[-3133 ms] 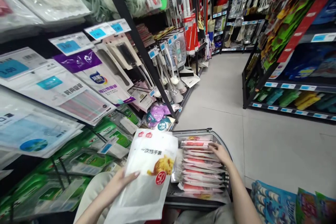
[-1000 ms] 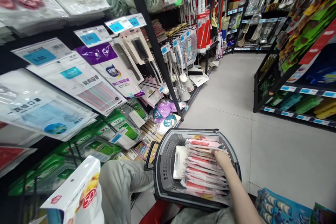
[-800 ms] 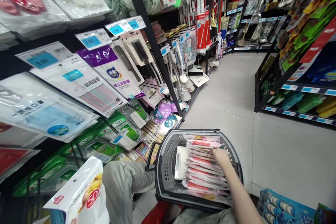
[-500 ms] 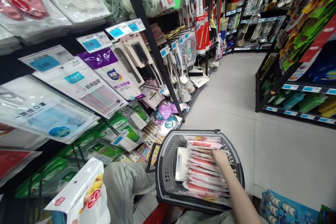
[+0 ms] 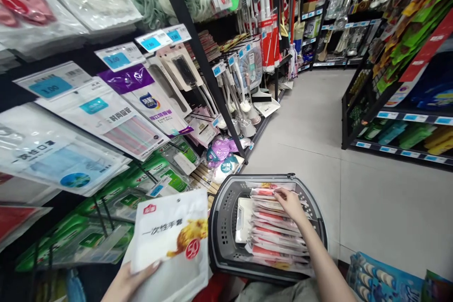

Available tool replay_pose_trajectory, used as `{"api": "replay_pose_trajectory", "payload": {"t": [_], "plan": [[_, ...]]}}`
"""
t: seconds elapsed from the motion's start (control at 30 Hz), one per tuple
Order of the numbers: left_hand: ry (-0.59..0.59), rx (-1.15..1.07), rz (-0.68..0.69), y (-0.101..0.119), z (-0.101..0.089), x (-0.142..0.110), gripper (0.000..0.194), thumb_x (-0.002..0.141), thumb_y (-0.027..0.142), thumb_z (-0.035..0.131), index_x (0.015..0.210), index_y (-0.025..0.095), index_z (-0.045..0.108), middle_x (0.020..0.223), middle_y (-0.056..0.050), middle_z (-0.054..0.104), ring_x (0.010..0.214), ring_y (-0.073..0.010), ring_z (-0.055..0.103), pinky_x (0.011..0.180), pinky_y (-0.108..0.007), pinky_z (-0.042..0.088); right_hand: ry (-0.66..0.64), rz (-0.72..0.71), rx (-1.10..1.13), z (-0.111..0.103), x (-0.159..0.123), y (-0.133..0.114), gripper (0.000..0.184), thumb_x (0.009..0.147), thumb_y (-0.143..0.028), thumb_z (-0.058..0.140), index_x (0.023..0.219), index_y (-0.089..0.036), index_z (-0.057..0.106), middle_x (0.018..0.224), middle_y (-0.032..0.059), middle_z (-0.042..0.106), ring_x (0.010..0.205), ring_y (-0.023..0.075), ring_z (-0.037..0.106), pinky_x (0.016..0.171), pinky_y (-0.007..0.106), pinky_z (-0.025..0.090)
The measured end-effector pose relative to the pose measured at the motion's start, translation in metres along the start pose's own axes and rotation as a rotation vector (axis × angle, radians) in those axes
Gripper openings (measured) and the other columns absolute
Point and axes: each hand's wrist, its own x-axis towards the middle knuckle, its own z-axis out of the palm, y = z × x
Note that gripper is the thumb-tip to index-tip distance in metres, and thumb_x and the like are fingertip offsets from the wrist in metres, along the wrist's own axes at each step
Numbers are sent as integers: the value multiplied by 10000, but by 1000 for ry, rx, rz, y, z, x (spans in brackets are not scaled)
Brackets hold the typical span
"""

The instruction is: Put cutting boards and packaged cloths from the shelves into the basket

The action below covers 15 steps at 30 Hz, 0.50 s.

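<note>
My left hand (image 5: pixel 136 281) is closed on the lower left edge of a white packet of disposable gloves (image 5: pixel 170 240), whose front has a food picture and a red circle marked 50. The packet is upright, left of a grey shopping basket (image 5: pixel 222 219). Inside the basket, several flat plastic packets (image 5: pixel 274 233) with red and white edges stand in a row, beside a white board-like item (image 5: pixel 243 221). My right hand (image 5: pixel 290 203) reaches over the row, fingertips pinched at the top edge of a packet near the far end.
Shelving on the left carries hanging mask packs (image 5: pixel 132 130), green packs (image 5: pixel 116 212) and hairbrushes (image 5: pixel 184 70). Grey floor (image 5: pixel 307 127) runs up the aisle. A shelf of bottles (image 5: pixel 396 134) stands on the right. Blue packaging (image 5: pixel 385 278) lies at the lower right.
My left hand has brought the glove packet right and up, turning its front toward me. My right hand has moved slightly left and toward the far end of the row.
</note>
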Motion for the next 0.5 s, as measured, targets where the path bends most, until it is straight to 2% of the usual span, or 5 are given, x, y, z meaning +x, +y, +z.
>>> {"api": "replay_pose_trajectory", "payload": {"t": [0.17, 0.23, 0.3, 0.4, 0.5], "plan": [[-282, -94, 251, 44, 93, -4, 574, 484, 439, 781, 942, 115, 658, 1056, -121, 645, 1001, -323, 576, 901, -384, 461, -484, -297, 983, 3, -26, -69, 701, 628, -515, 663, 1205, -178, 451, 1128, 106, 578, 956, 212, 570, 801, 340, 467], [-404, -141, 330, 52, 128, -8, 572, 547, 448, 746, 994, 107, 641, 1099, -130, 623, 1016, -307, 569, 911, -377, 449, -471, -212, 1092, 1, -31, -79, 579, 590, -468, 710, 1050, -147, 562, 994, 91, 638, 865, 216, 595, 780, 357, 471], [-513, -120, 401, 54, 148, -8, 593, 601, 456, 705, 1070, 106, 609, 1118, -147, 610, 1038, -308, 554, 915, -393, 437, -267, -114, 951, -8, -33, -74, 392, 666, -455, 649, 875, -125, 624, 860, 89, 668, 771, 220, 609, 727, 362, 482], [-524, 123, 550, 44, 133, 1, 625, 683, 408, 642, 1242, 180, 481, 1227, -122, 539, 1157, -286, 465, 975, -402, 369, 158, -166, 490, -33, -34, -47, 289, 800, -384, 502, 907, -155, 642, 919, 99, 664, 824, 232, 602, 745, 358, 469], [-225, 619, 727, 10, 72, 18, 506, 733, 391, 560, 1215, 246, 513, 1300, -65, 478, 1285, -274, 283, 1078, -426, 158, 292, -273, -179, -54, -35, -22, 300, 843, -182, 383, 1053, -221, 594, 1007, 73, 639, 885, 225, 581, 733, 330, 448]]}}
